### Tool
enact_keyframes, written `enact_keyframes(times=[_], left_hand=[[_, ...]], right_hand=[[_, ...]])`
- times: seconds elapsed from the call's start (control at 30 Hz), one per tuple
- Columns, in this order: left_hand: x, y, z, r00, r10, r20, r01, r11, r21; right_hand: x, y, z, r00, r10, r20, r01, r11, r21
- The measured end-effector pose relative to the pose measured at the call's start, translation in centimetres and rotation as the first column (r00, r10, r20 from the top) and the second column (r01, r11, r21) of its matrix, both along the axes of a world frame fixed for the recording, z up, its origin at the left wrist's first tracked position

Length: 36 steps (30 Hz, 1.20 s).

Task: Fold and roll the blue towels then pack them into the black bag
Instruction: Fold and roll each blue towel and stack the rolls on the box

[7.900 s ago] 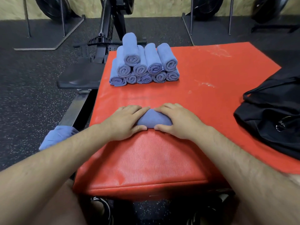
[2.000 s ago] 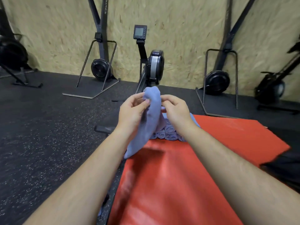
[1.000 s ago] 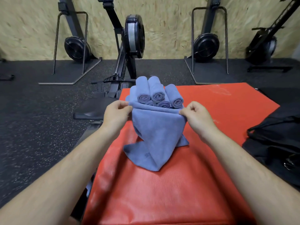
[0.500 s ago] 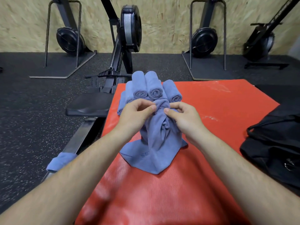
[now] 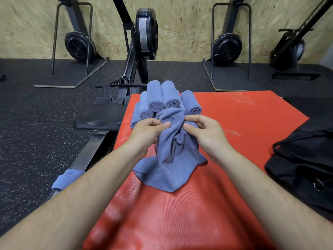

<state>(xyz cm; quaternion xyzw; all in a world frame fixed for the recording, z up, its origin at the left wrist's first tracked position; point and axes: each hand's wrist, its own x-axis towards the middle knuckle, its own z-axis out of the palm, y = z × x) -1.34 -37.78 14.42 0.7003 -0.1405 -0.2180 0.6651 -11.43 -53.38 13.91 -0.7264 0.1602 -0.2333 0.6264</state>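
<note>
An unrolled blue towel (image 5: 171, 159) hangs bunched over the red mat (image 5: 234, 123), its lower end pooled on the mat. My left hand (image 5: 147, 130) and my right hand (image 5: 203, 132) pinch its top edge close together, fingers curled into the cloth. Just behind them, a stack of rolled blue towels (image 5: 162, 103) stands at the mat's far left corner. The black bag (image 5: 302, 168) lies at the mat's right edge, its opening slack. Another blue towel (image 5: 66, 179) lies on the rowing machine rail to the left, below the mat.
A rowing machine (image 5: 137, 56) with its black seat (image 5: 100, 118) runs along the mat's left side. More black exercise machines stand on the dark rubber floor against the wooden wall behind.
A second ago the towel was held spread wide between my hands; they have since come together, gathering its top edge into a bunch. Earlier, a rolled towel was finished on the mat.
</note>
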Motion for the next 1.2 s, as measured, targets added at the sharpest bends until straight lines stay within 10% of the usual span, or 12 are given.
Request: enact_keyframes(times=[0.47,0.67,1.0,1.2], left_hand=[[5.6,4.4,1.0,0.985,0.172,0.01,-0.173,0.983,0.06],[5.8,6.1,0.4,0.975,0.217,-0.05,-0.217,0.976,0.017],[1.8,10.8,-4.7,0.978,0.127,-0.168,-0.039,0.892,0.45],[0.7,12.6,-1.3,0.996,0.054,-0.068,-0.043,0.987,0.155]], right_hand=[[-2.4,-5.0,1.8,0.941,-0.335,-0.039,0.336,0.941,0.027],[-4.0,-4.8,1.6,0.944,0.13,-0.303,-0.001,0.921,0.39],[-8.2,-3.8,-1.8,0.622,0.531,-0.576,-0.35,0.846,0.402],[-8.8,-2.4,1.2,0.901,0.277,-0.333,-0.2,0.948,0.248]])
